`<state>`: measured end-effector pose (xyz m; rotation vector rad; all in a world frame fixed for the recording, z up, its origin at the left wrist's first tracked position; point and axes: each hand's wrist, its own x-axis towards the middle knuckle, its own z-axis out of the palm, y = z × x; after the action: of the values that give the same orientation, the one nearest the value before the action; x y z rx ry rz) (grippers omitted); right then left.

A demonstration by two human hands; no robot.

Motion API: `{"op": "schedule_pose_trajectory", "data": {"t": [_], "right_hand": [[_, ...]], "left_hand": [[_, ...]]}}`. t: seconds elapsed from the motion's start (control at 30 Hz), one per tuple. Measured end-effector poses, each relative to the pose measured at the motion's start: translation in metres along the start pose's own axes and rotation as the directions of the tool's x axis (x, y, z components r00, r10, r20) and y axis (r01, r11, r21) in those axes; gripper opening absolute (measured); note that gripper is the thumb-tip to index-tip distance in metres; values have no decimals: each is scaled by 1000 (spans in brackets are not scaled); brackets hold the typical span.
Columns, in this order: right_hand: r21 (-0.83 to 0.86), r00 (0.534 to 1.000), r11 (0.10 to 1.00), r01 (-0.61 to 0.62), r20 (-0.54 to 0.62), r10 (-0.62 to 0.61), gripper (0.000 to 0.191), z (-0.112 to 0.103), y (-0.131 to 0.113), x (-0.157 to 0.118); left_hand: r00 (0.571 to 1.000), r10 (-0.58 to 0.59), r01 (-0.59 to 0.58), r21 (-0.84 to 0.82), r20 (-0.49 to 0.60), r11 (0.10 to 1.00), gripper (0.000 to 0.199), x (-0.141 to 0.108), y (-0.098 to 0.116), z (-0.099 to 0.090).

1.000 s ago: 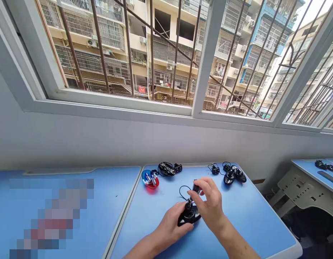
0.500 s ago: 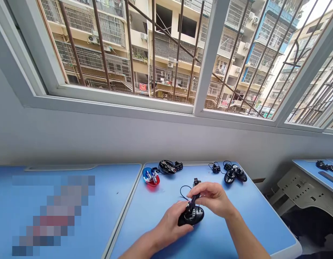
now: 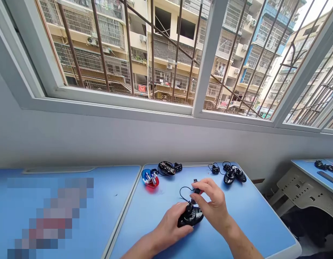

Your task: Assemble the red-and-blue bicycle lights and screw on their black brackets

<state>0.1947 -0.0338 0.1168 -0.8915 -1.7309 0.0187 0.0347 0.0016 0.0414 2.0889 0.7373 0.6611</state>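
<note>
A glossy black oval device point(image 3: 196, 218) with a ribbed top and a short upright neck rests on the blue table. My left hand point(image 3: 174, 222) is wrapped round its left side, thumb in front and fingers at the back. Above it, my right hand point(image 3: 211, 198) pinches a small black block-shaped part point(image 3: 197, 190) between thumb and fingertips, over the neck. A thin black cable point(image 3: 182, 191) loops out to the left of this part. My fingers partly hide where part and neck meet.
A blue-and-red dish point(image 3: 150, 178) holds several small silver-and-blue pieces. Behind it lies a patterned black oval device point(image 3: 167, 168) with a cabled block. More black oval devices point(image 3: 233, 175) sit back right. Wall and barred window stand behind; a pixelated patch covers the left table point(image 3: 112, 219).
My right hand has shifted slightly and turned, its fingertips moving from the arm above the neck to the small block. My left hand stays on the oval device.
</note>
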Motion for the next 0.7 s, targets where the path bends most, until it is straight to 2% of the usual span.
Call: {"op": "schedule_pose_trajectory", "data": {"t": [0.13,0.2,0.27,0.33,0.47,0.57,0.63,0.7], "right_hand": [[170,987,980,-99,145,75,35,-8,0,3],[261,962,945,-197,236,136,32,-12,-2,4],[285,945,927,-244,284,162,27,-14,-5,5],[241,960,951,-192,249,130,25,-12,-8,4],[29,998,999,34,49,-35,18,0,-9,1],[-59,998,997,39,-50,-42,19,7,-6,-1],[-14,999,1000,10,-30,-10,23,6,-4,0],[75,999,997,-17,51,14,25,2,-3,2]], "left_hand": [[1000,-11,11,14,7,1000,20,0,2,-1],[1000,-16,16,17,9,1000,21,-1,3,-1],[1000,-15,15,23,8,1000,22,-1,4,-2],[1000,-2,1,21,10,1000,23,-2,3,-2],[1000,12,-12,-9,15,1000,33,-2,1,-1],[999,-38,38,30,-1,999,29,-2,1,0],[999,-42,42,43,-2,998,28,-1,1,0],[1000,-16,16,27,4,1000,31,-1,-1,1]]}}
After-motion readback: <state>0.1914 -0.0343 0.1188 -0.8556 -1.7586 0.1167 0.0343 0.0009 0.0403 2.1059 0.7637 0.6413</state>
